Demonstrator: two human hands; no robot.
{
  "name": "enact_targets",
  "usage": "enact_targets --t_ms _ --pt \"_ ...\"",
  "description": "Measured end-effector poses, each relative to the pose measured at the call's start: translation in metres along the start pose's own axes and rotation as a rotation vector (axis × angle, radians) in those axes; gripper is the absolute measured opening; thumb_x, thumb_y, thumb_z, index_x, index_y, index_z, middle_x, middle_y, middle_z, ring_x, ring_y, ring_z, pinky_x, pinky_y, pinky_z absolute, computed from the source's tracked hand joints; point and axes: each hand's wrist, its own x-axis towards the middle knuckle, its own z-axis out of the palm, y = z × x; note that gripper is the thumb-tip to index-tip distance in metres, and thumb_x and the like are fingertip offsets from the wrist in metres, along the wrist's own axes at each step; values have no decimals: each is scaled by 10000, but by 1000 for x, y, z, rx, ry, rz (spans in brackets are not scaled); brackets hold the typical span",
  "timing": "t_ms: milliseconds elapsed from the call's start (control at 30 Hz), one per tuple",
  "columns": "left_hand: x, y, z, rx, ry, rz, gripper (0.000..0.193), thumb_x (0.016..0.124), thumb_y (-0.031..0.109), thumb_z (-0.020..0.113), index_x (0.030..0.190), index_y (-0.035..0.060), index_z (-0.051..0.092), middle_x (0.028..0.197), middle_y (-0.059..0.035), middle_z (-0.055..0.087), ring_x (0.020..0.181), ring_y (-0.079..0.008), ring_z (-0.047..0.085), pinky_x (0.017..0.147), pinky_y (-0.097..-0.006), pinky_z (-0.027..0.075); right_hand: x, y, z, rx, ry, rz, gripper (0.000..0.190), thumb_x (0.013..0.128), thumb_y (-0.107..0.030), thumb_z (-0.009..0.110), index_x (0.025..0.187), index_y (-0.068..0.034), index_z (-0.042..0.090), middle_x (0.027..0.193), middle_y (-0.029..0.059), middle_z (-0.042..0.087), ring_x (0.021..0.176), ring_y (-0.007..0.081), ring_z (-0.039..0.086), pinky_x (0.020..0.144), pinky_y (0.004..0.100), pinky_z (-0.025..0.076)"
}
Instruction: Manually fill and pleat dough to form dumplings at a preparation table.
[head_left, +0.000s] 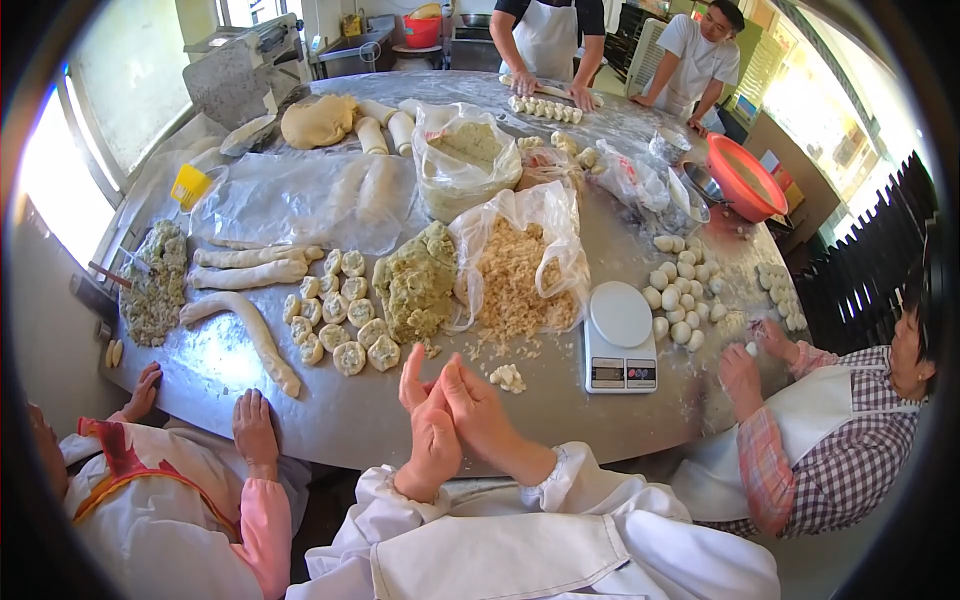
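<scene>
My left hand (430, 433) and my right hand (480, 414) are pressed together above the table's near edge. Any piece between the palms is hidden. Just beyond them lies a small heap of white dough bits (508, 379). A crumbly tan filling (517, 277) spills from an opened clear plastic bag (568, 234). To its left sits a mound of greenish filling or dough (417, 281). Several round dough pieces with pale centres (349, 358) stand in rows further left. A white digital kitchen scale (621, 337) is on the right.
Co-workers' hands (255, 427) rest at the left edge and others (742, 379) handle dough at the right, near white dough balls (682, 292). Long dough rolls (247, 337) and chopped greenish filling (154, 285) lie left. A red basin (746, 180) stands far right; people work behind.
</scene>
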Motion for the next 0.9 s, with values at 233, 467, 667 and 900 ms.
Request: enact_targets --t_ms 233,467,667,900 --pt "-13 -27 3 -808 -223 -302 885 939 586 371 1505 52 -51 1519 -175 156 1386 -258 238 1104 -381 244 -8 -10 -26 -455 79 -149 333 988 -320 508 993 -1 603 812 76 685 667 138 622 613 269 483" --pt "-9 2 -10 -1006 -500 -555 1034 794 98 699 1505 57 -51 1431 -161 313 1314 -275 364 1086 -396 297 -9 -1 -26 -879 91 -533 613 940 -457 511 1389 -60 386 1456 250 311 1374 418 251 1046 590 237" --pt "-19 9 -5 -184 -599 29 955 649 60 642 1467 8 151 1465 -231 231 1335 -381 289 1090 -427 276 13 4 -42 -930 -7 -296 711 937 -540 443 1422 -31 337 1505 272 213 1404 454 168 1079 618 159" --pt "-32 -12 2 -135 -720 -48 724 642 82 675 1304 -19 401 1345 -260 393 1193 -427 417 992 -449 371 -21 4 -18 -953 -99 -365 560 988 -360 405 1411 -1 322 1496 266 233 1400 429 198 1102 513 208"
